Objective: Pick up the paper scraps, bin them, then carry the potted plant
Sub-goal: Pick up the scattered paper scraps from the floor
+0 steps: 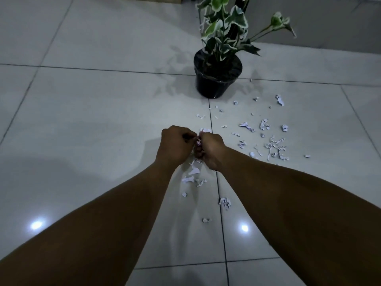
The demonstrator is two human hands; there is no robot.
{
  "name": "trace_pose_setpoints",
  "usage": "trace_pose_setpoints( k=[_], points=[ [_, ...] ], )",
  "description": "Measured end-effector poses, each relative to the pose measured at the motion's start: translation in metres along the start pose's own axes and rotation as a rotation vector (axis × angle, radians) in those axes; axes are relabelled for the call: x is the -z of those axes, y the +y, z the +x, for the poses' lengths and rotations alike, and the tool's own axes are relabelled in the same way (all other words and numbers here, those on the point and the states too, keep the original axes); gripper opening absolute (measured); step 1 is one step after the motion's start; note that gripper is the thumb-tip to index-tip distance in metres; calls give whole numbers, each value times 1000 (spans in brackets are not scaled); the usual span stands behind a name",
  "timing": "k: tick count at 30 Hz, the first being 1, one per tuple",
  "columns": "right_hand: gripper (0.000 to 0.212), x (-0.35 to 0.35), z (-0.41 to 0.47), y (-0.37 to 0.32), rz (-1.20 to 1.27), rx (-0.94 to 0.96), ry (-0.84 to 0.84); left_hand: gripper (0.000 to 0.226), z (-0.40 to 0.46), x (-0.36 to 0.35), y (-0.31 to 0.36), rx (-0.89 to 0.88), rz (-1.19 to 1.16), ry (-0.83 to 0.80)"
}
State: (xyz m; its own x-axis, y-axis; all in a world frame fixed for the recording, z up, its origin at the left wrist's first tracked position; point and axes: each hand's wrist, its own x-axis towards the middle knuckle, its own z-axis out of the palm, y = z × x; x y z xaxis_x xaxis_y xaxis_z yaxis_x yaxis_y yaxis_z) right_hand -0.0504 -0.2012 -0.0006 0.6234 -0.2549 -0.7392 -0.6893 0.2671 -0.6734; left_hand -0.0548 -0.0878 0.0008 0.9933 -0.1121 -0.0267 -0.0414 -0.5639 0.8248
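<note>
1. The fingers of both hands are curled inward and meet over a small wad of paper pinched between them; the left hand (178, 144) and the right hand (210, 150) touch at the knuckles above the tiled floor (92, 120).
2. Only a sliver of the held paper wad (198, 141) shows between the hands, so how much has been gathered cannot be told.
3. Directly under the hands and back toward the person, loose paper scraps (193, 171) lie along the grout line of the floor.
4. A larger scatter of scraps (275, 148), curled strips and small crumpled bits, covers the tile to the right of the hands, reaching up toward the pot.
5. The potted plant (218, 79), variegated ivy in a black pot, stands upright on the floor beyond the hands, near the far edge of the view, with a few scraps just beside its base.
6. No bin is in view.
7. Judged from this, the task is early: gathering has begun, most scraps are not yet picked up, binning and carrying the plant are both left.
</note>
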Motion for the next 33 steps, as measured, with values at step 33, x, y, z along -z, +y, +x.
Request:
trace_pose_setpoints(
  k=[33],
  points=[
    [75, 48, 50, 21, -1602, 1167, 55, 43, 28, -29, -17, 190, -25, 70]
  ],
)
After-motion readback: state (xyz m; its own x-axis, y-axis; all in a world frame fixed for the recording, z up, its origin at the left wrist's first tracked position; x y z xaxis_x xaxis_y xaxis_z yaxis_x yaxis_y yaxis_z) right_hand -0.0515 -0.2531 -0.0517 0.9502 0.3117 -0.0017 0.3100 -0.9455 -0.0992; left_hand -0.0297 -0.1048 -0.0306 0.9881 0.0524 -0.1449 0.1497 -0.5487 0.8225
